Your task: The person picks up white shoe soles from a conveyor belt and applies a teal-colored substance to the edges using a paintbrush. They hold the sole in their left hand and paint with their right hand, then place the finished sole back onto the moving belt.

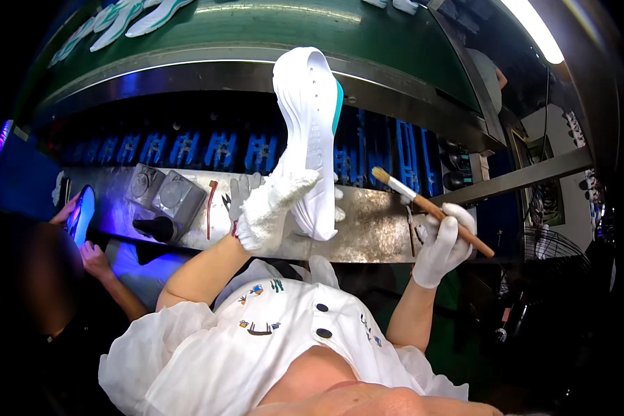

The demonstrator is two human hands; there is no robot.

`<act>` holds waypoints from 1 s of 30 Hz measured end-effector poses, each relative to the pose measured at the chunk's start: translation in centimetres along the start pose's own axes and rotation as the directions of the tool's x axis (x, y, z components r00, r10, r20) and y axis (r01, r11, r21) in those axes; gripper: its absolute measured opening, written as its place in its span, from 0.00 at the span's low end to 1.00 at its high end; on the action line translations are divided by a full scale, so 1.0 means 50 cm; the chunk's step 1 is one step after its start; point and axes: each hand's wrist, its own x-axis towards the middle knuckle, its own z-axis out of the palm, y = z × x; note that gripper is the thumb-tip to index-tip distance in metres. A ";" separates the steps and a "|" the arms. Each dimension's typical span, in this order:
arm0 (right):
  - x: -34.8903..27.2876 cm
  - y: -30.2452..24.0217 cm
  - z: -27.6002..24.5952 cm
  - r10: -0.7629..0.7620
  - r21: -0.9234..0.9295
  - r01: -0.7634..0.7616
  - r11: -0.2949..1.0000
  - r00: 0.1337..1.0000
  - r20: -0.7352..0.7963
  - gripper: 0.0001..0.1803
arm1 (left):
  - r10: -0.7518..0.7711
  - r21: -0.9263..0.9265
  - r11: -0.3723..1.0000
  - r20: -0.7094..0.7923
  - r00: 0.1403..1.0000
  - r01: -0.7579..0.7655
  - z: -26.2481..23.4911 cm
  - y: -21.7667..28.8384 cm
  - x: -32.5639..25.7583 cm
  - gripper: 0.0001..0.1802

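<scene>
Green belt (291, 28) runs across the top of the frame, with a scuffed metal ledge (378, 218) across the middle. OK, fingers first: the left hand (274, 208), in a white glove, is wrapped around the lower part of a white shoe sole (304, 125), thumb on the near side and fingertips poking out past its right edge. That sole stands nearly upright, dead center, with a teal patch on its right side. The right hand (445, 243), also gloved, sits right of center, thumb and fingers pinching a wooden-handled brush (430, 209), bristles aimed up-left, well apart from the sole. Further out, left of center, there's a thin red brush (209, 211) near two gray blocks (177, 197). More soles (128, 17) lie upper left, and at far left a co-worker's hand (97, 260) is beside a blue-lit sole (82, 215).
</scene>
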 end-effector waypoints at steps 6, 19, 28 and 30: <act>0.017 -0.038 0.063 -0.093 0.038 0.089 0.995 0.990 0.105 0.11 | -0.107 -0.047 0.993 -0.022 0.994 0.106 -0.015 -0.040 -0.028 0.40; 0.055 -0.063 0.112 -0.144 -0.080 0.178 0.981 0.936 0.323 0.09 | -0.058 0.022 0.998 -0.025 0.998 0.059 -0.025 -0.056 -0.060 0.40; 0.114 -0.073 0.126 -0.132 -0.069 0.162 0.984 0.937 0.323 0.06 | -0.072 0.043 0.996 -0.015 0.997 0.073 -0.040 -0.072 -0.072 0.41; 0.127 -0.070 0.133 -0.136 -0.037 0.155 0.987 0.938 0.319 0.06 | -0.055 0.193 0.979 -0.038 0.998 0.061 -0.053 -0.082 -0.073 0.41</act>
